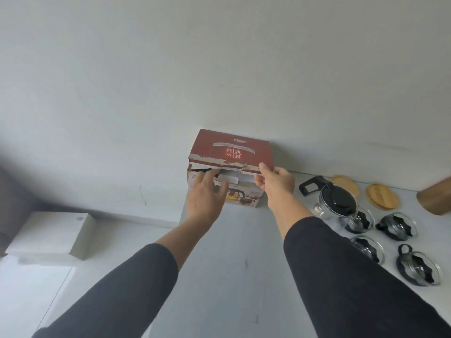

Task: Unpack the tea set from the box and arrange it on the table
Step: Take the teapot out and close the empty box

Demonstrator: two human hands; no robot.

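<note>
A red cardboard tea set box (231, 148) stands at the table's far edge against the wall, its lid partly raised. My right hand (277, 182) pinches the torn front edge of the lid at its right corner. My left hand (207, 192) reaches to the box's front left with fingers spread and relaxed, blurred, at the gap under the lid. To the right of the box stands a glass teapot (338, 200) with a black lid and handle. Several glass cups with black bands (396, 225) lie in front of it.
Two round wooden coasters (383, 196) lie behind the cups near the wall. A brown cylinder (436, 196) juts in at the right edge. A white box (53, 232) sits lower at the left, off the grey table (227, 264).
</note>
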